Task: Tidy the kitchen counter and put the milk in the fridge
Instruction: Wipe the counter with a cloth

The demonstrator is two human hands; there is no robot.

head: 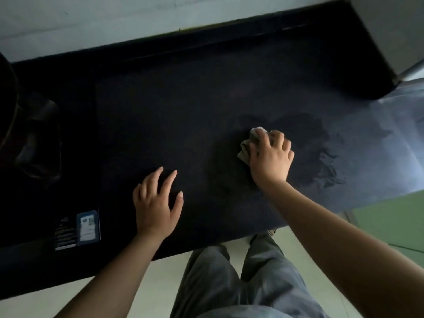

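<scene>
A dark, almost black kitchen counter [183, 111] fills the head view. My right hand [270, 157] is on a small crumpled beige cloth [246, 146] right of centre, its fingers curled over the cloth and pressing it onto the counter. Wet smear marks [325, 161] spread on the surface to the right of that hand. My left hand [157, 205] rests flat on the counter near the front edge, fingers spread and holding nothing. No milk is in view.
A black glass cooktop [46, 157] with a label sticker [88, 228] lies at the left. A pale wall [91, 24] runs behind the counter. A grey appliance side with a metal handle [413, 70] stands at the right. My grey trousers [241, 283] and pale floor show below.
</scene>
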